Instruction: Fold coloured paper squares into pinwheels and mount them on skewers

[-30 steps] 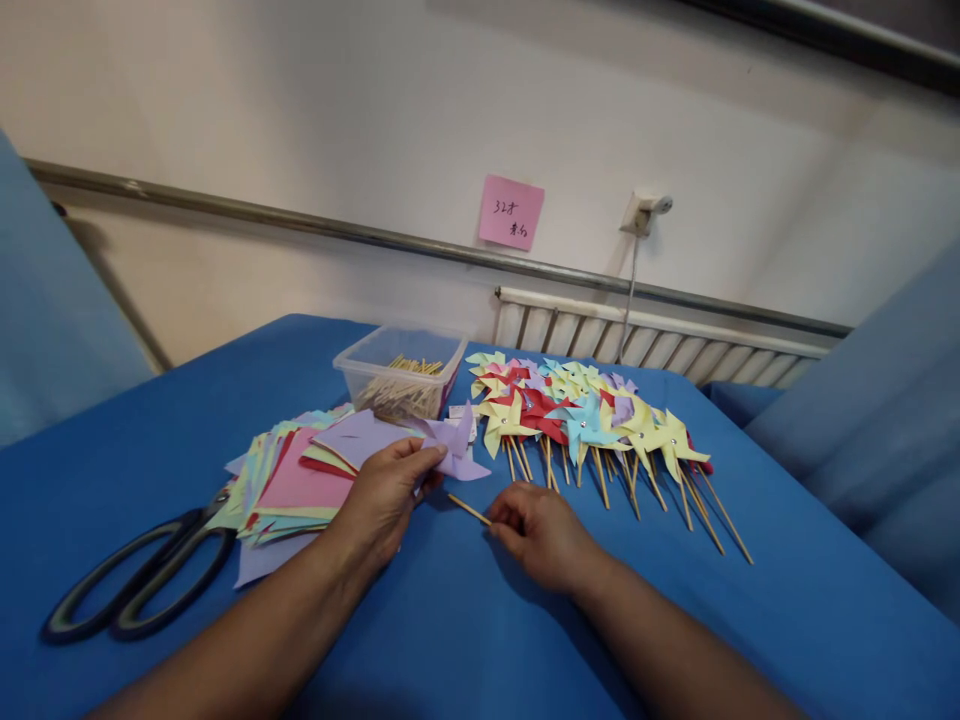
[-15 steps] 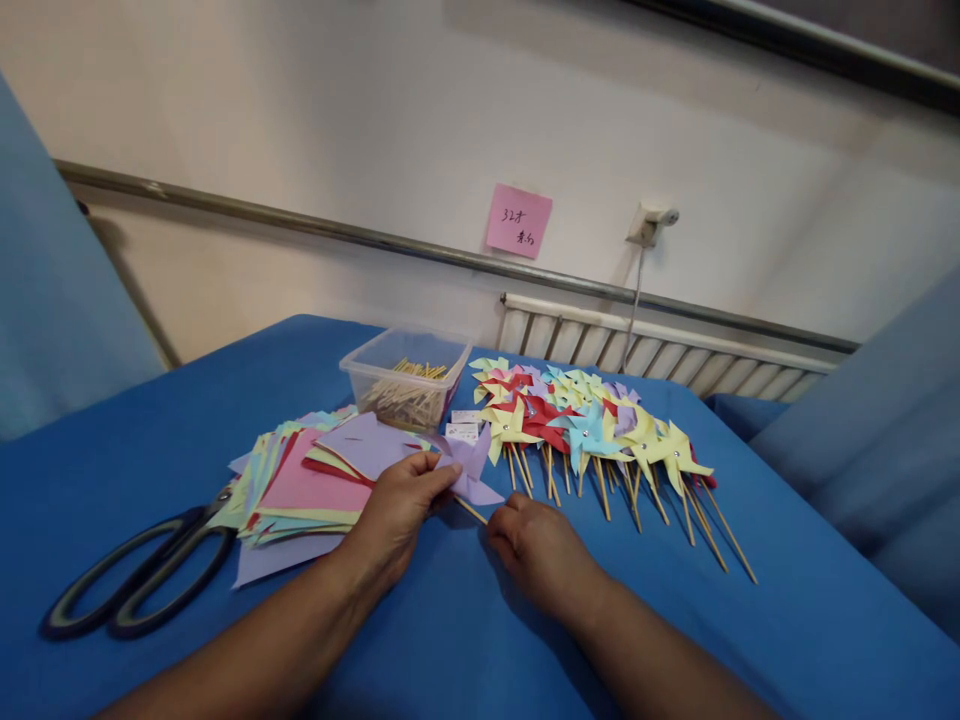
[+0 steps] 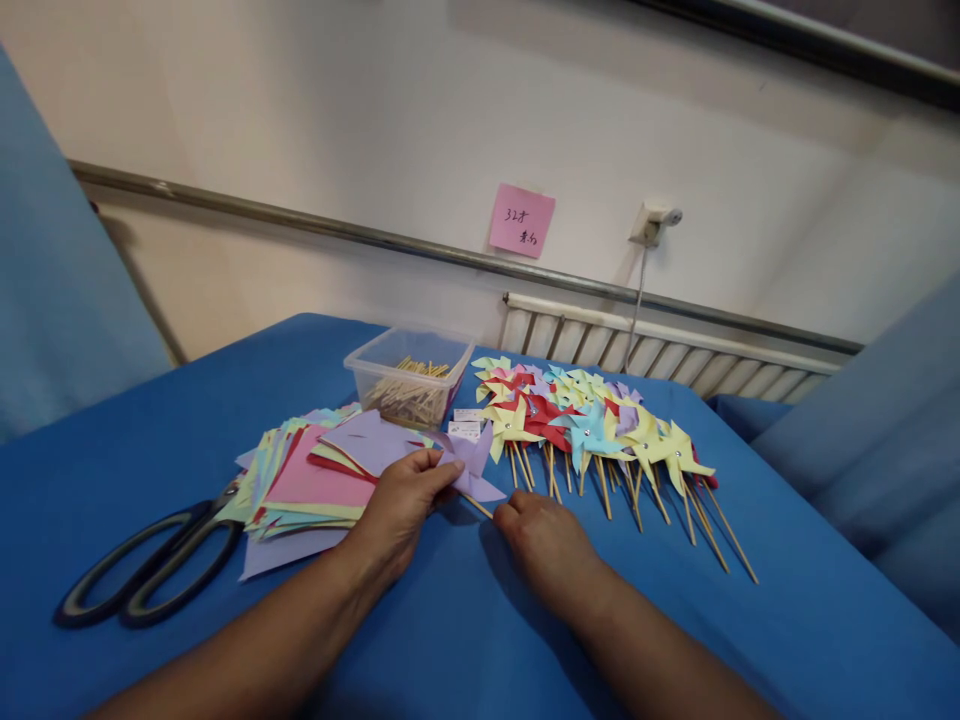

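Observation:
A purple paper pinwheel (image 3: 472,463) is pinched between the thumb and fingers of my left hand (image 3: 409,500), its blades folded inward. A thin wooden stick (image 3: 477,506) slants from behind it down to my right hand (image 3: 544,545), whose closed fingers grip the lower end. The join between stick and paper is hidden. Just left of my left hand lies a stack of coloured paper sheets (image 3: 315,480), with purple on top. Beyond my right hand, several finished pinwheels (image 3: 592,435) in yellow, red, blue and purple lie with their sticks toward me.
Large dark-handled scissors (image 3: 161,560) lie at the left beside the paper. A clear plastic box (image 3: 360,380) of wooden sticks stands behind the stack, with small white printed boxes (image 3: 465,428) next to it. Blue cloth (image 3: 450,650) covers the table; a radiator (image 3: 675,350) lines the wall.
Both hands keep their hold on the pinwheel and stick, almost in the same pose. The whole view has shifted slightly.

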`<action>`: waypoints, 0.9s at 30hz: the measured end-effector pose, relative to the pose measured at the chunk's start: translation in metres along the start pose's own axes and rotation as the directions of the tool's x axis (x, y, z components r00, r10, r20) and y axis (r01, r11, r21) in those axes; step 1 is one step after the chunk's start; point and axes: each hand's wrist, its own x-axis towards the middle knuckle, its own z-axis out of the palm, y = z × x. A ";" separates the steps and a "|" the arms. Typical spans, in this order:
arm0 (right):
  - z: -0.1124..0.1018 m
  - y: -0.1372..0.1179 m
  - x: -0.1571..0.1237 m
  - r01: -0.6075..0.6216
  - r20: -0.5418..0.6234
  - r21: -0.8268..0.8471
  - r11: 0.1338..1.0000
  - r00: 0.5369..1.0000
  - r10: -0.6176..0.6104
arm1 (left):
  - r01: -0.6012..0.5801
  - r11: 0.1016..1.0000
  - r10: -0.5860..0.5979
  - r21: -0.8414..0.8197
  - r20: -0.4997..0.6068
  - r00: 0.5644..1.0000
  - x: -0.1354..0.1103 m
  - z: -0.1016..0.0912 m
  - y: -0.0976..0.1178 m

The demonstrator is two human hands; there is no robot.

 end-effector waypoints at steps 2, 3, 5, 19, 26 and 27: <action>0.001 0.004 0.001 -0.027 -0.003 0.036 0.999 1.000 0.028 | 0.008 1.000 -0.008 -0.004 -0.005 1.000 0.000 0.000 0.000; 0.001 0.006 0.002 -0.038 -0.010 0.065 0.997 0.999 0.039 | 0.012 1.000 -0.012 0.000 -0.009 1.000 0.001 0.000 0.000; 0.003 0.009 0.002 -0.046 -0.025 0.157 0.987 0.998 0.051 | 0.013 1.000 -0.013 0.014 -0.013 1.000 0.002 -0.001 -0.001; 0.004 0.013 0.004 -0.183 -0.031 0.361 0.914 0.978 0.208 | -0.004 0.999 0.003 0.054 0.015 1.000 -0.003 0.002 0.000; 0.001 0.011 0.001 -0.195 -0.013 0.302 0.933 0.978 0.209 | 0.002 0.999 -0.002 0.044 0.016 1.000 -0.005 0.003 0.002; 0.001 0.011 0.001 -0.197 -0.015 0.295 0.935 0.978 0.210 | -0.002 0.999 0.001 0.044 0.016 1.000 -0.005 0.003 0.002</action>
